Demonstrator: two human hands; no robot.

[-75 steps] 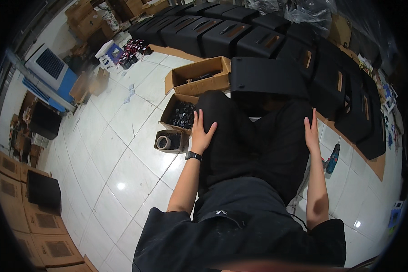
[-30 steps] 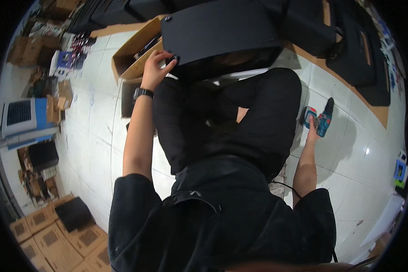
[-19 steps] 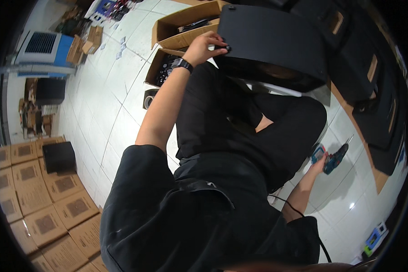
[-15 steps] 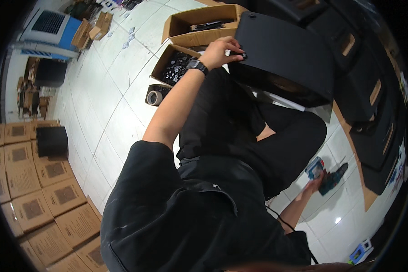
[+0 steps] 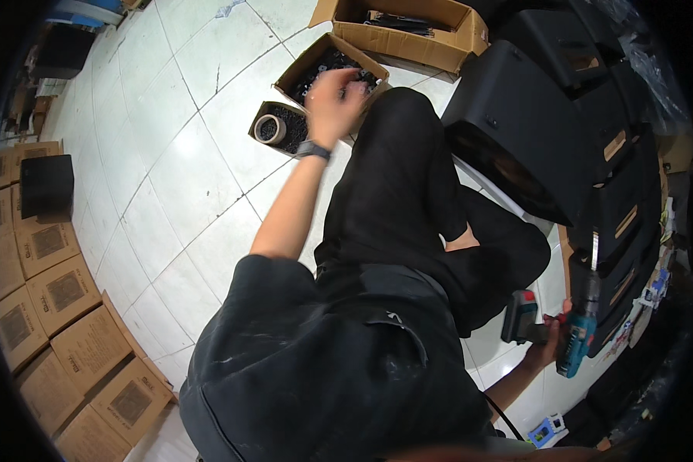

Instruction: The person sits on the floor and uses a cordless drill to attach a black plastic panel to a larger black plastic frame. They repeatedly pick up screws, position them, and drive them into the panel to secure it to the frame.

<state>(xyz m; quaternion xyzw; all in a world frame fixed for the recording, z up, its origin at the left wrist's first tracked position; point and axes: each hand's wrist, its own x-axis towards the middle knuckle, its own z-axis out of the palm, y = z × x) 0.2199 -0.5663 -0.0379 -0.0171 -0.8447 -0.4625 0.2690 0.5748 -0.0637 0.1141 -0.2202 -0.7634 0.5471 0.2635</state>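
Observation:
My left hand (image 5: 333,106), a watch on its wrist, is over an open carton of small black and pale parts (image 5: 308,65). Motion smears its fingers, so what they hold, if anything, does not show. Beside that carton is a smaller box of tiny black pieces (image 5: 292,127) with a tape roll (image 5: 269,129) in it. Out at the right, my right hand (image 5: 545,346) grips a teal and black cordless drill (image 5: 577,339), its bit pointing away from me. A black box-shaped cabinet (image 5: 508,108) stands tilted beyond my knees, with small black fittings on its top.
A long carton (image 5: 408,38) with dark strips lies at the far side. More black cabinets (image 5: 616,146) crowd the right. Brown printed cartons (image 5: 61,292) are stacked at the left, a black box (image 5: 46,186) on them. A blue and white item (image 5: 547,431) lies at lower right.
My left hand has left the cabinet's top corner and moved back to the parts carton. My right hand has raised the drill and turned its bit away from me.

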